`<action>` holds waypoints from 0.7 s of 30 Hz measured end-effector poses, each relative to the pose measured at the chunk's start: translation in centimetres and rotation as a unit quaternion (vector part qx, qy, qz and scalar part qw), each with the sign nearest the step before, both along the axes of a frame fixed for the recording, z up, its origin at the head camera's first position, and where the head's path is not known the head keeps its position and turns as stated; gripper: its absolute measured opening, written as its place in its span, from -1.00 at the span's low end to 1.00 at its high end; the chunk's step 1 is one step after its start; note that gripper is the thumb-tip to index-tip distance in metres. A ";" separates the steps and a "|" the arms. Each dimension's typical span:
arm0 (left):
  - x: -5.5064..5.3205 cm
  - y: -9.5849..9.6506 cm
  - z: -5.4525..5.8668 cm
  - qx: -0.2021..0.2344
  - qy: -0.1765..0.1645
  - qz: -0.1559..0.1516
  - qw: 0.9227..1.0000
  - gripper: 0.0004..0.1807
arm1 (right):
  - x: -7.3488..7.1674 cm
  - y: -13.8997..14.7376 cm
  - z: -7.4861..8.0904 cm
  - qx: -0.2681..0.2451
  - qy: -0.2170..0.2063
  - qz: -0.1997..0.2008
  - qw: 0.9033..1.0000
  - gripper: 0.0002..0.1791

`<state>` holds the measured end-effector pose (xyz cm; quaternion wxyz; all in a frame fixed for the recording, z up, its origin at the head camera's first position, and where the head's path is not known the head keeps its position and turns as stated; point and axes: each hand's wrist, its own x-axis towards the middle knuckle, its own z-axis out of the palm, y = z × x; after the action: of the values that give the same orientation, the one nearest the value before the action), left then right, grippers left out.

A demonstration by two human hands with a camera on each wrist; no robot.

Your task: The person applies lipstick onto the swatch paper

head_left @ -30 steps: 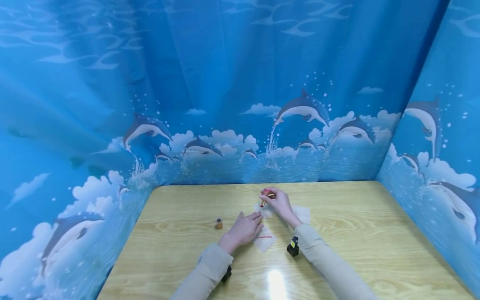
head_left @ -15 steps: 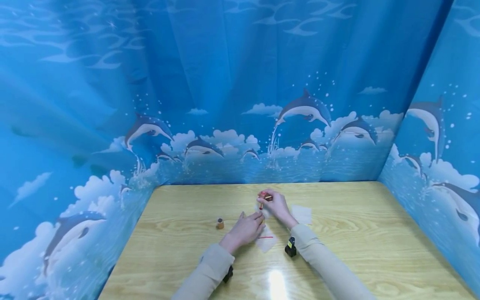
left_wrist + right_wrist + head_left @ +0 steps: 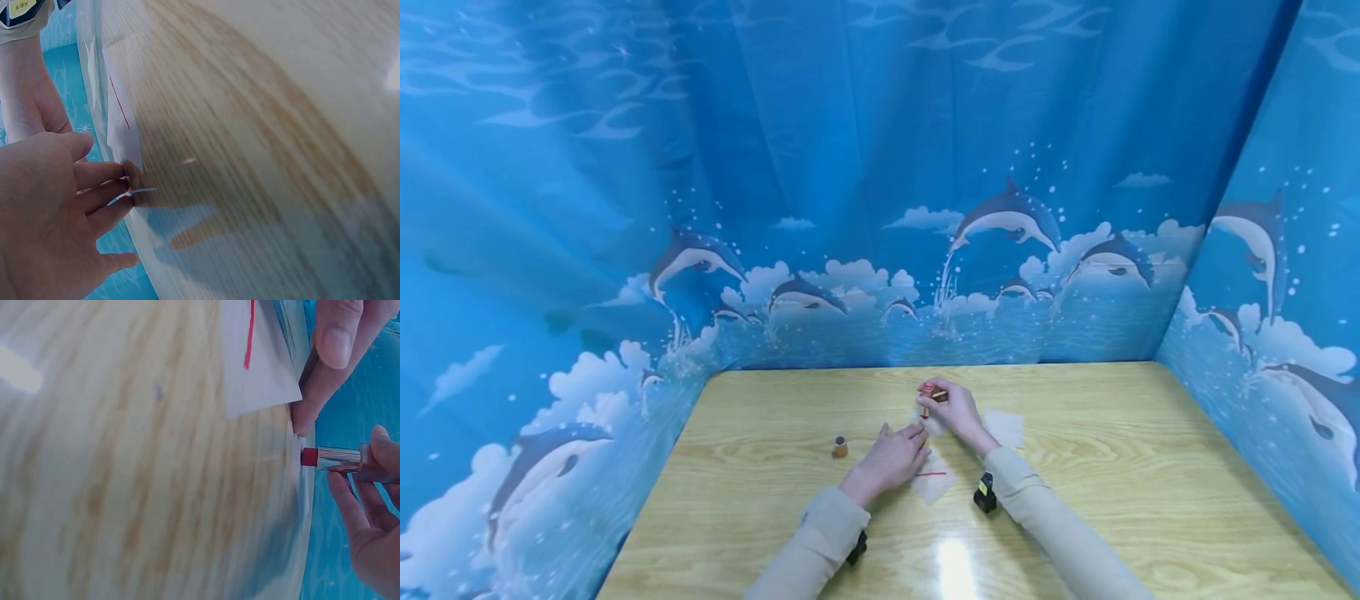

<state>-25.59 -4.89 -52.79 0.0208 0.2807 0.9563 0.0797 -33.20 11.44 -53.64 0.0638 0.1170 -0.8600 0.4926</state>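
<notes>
Right hand pinches lipstick; left hand, unclenched, touches paper. Pressing hard could snap red tip; weakly steadied paper might slip.

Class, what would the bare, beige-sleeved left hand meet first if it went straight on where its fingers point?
Probably the bare right hand, with the red, shiny-cased lipstick it holds, just ahead; exact depth is unclear.

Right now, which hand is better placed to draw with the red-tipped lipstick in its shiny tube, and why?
Likely the right hand: it pinches the lipstick, red tip turned down toward the thin white paper. The left hand rests with fingers extended near that paper, seemingly better for steadying it.
</notes>
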 end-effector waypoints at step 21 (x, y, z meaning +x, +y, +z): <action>-0.2 0.2 -0.3 -0.011 -0.024 0.013 1.000 -0.49 | -0.2 1.1 -0.3 0.016 0.011 -0.004 1.000 -0.78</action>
<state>-25.76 -4.65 -53.05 0.0463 0.2661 0.9598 0.0760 -33.41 12.51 -53.96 0.0733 0.1200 -0.8676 0.4769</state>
